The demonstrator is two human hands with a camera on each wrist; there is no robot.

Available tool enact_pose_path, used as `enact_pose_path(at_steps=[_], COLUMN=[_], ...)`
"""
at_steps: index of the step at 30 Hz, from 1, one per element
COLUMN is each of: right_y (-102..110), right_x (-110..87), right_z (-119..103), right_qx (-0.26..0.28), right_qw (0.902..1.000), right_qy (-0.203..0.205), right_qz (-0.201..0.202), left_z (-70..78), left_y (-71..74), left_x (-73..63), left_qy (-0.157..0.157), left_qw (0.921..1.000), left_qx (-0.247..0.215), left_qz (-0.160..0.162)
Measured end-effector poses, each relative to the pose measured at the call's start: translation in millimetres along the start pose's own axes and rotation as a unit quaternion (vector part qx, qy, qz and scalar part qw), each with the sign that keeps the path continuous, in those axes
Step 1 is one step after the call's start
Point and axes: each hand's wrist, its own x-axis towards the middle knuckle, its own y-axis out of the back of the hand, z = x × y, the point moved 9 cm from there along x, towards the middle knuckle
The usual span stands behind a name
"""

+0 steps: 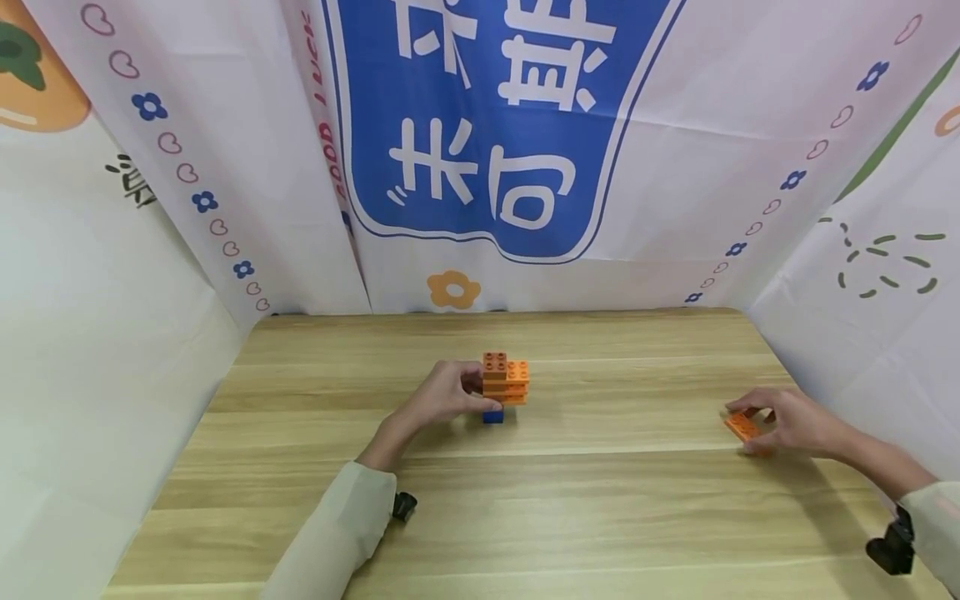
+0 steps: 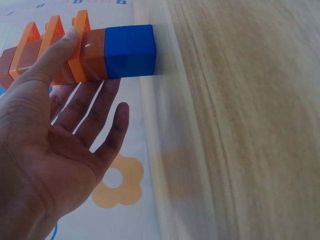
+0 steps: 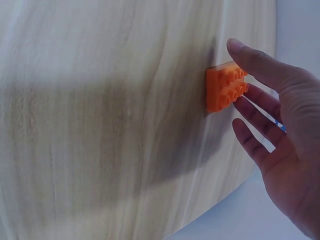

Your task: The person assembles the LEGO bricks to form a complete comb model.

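Note:
Near the middle of the table in the head view, my left hand (image 1: 448, 390) holds an upright stack of toy building bricks. Its bottom is a blue brick (image 2: 131, 51); above it, brown bricks (image 1: 495, 365) alternate with flat orange bricks (image 1: 517, 373) that jut out to one side. In the left wrist view the thumb lies against the lowest orange layer, and the other fingers pass behind the stack. Far to the right, my right hand (image 1: 797, 423) pinches a loose flat orange brick (image 3: 224, 89) at the tabletop, its studs showing between thumb and fingers.
The wood-grain table (image 1: 600, 517) spreads beneath both hands. White printed cloth (image 1: 675, 208) hangs behind it and along both sides. The right hand is close to the table's right edge. Small black devices sit at both wrists.

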Motion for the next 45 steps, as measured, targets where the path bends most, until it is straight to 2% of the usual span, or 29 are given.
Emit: enact_pose_path(at_steps=[5, 17, 25, 32, 45], right_y=[-1, 1, 0, 0, -1], right_x=[-2.4, -8.8, -12.1, -10.5, -3.9], right_z=[1, 8, 15, 14, 8], right_qx=[0.008, -0.028, -0.034, -0.05, -0.033], right_qw=[0.9999, 0.9991, 0.9993, 0.9985, 0.9994], right_qy=[0.009, 0.019, -0.002, 0.01, 0.013], right_qz=[0.007, 0.023, 0.016, 0.021, 0.006], left_z=[0.8, 2.3, 2.8, 3.9, 3.4], left_y=[0.6, 0.3, 0.8, 0.8, -0.2], left_x=[0.6, -0.6, -0.5, -0.8, -1.3], left_qy=[-0.003, -0.001, 0.0, -0.001, 0.002], left_qw=[1.0, 1.0, 1.0, 1.0, 1.0], left_qx=[0.001, 0.004, 0.0, 0.005, 0.003], left_qz=[0.001, 0.0, 0.003, 0.002, -0.004])
